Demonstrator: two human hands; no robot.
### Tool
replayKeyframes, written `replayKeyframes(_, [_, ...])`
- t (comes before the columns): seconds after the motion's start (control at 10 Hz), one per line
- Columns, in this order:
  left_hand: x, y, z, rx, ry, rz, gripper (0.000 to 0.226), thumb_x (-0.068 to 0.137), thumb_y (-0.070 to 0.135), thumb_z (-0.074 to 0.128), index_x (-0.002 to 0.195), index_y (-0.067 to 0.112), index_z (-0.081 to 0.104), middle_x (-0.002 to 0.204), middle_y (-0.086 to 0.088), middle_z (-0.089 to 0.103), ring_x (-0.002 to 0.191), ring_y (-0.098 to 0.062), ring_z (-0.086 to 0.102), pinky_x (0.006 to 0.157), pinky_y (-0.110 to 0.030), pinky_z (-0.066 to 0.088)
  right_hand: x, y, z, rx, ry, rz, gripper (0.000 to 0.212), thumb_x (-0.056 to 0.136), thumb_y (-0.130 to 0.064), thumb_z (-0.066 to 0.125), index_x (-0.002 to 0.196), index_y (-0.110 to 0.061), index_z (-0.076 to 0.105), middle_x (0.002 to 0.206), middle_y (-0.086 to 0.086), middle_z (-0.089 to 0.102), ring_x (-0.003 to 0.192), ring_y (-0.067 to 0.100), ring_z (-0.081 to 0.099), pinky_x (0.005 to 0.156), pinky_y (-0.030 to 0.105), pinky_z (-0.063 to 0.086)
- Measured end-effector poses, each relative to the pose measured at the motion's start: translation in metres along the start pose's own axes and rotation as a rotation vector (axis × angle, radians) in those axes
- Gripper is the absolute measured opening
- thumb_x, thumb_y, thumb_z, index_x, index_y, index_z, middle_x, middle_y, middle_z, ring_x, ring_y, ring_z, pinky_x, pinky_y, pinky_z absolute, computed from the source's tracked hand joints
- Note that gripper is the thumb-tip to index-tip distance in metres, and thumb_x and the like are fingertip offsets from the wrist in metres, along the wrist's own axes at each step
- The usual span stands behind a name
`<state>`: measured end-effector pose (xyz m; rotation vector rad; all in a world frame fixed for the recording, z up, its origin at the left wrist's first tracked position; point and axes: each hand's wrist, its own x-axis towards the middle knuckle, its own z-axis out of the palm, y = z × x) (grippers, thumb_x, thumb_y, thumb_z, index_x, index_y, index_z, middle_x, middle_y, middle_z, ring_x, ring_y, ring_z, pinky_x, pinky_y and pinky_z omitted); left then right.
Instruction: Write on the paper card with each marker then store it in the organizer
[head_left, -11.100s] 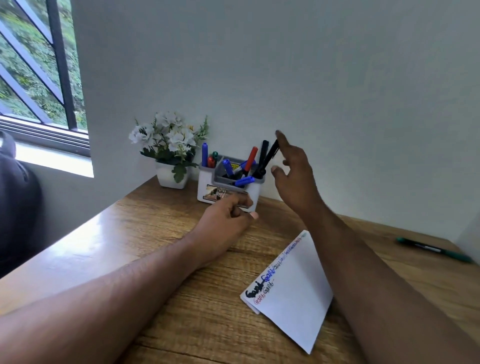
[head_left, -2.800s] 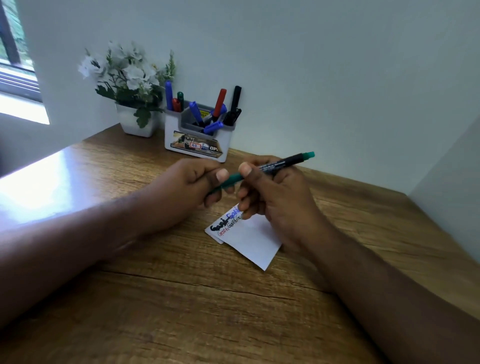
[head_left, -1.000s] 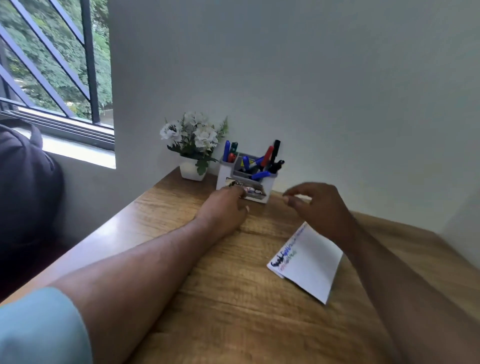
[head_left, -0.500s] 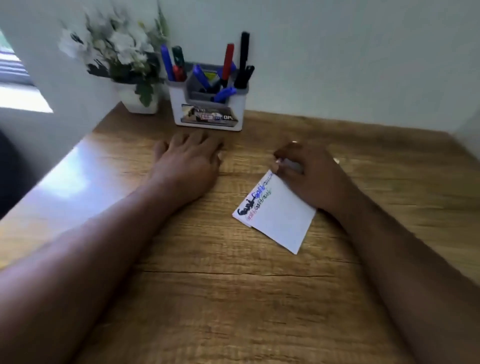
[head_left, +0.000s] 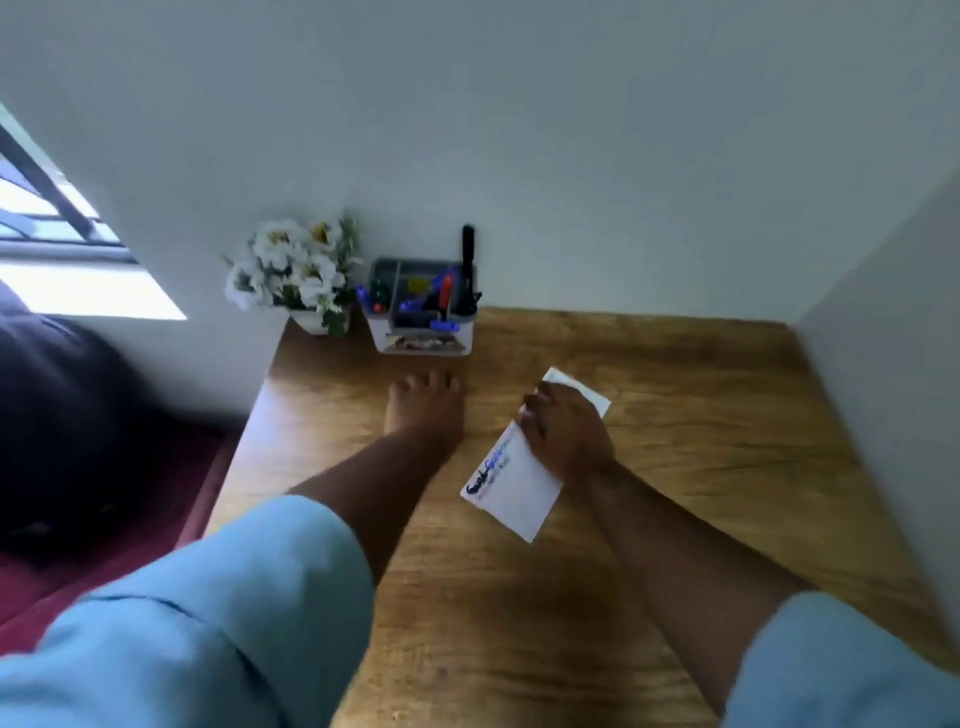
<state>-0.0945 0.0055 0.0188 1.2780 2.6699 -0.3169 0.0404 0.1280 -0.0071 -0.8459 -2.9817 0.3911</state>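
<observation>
Both hands empty: left hand (head_left: 423, 410) flat on desk (head_left: 701, 415) before organizer (head_left: 421, 312), right hand (head_left: 563, 434) resting on paper card (head_left: 511, 493); markers (head_left: 441, 296) look stored, task seems finished

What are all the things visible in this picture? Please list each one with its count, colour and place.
organizer: one, white and grey, at the table's back edge, against the wall
markers: several, blue, red, black, green, in the organizer
paper card: one, white, with writing, under the right hand
flower pot: one, white flowers, left of the organizer
table: one, brown wood
left hand: flat on the table
right hand: resting on the card
</observation>
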Motion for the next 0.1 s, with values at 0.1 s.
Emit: replayKeyframes(0.1, [-0.0027,0.0147,-0.0223,-0.029,0.003,0.043,0.043,0.089,0.017,0.053,0.131,0.013,0.046,0.134,-0.015,0.049,0.123,-0.035,0.047,0.097,-0.044,0.041,0.0156,-0.0066,-0.0365,-0.033,0.023,-0.005,0.043,0.093,-0.034,0.033,0.095,-0.014,0.071,0.105,0.007,0.068,0.099,0.03,0.06,0.081,0.036,0.045])
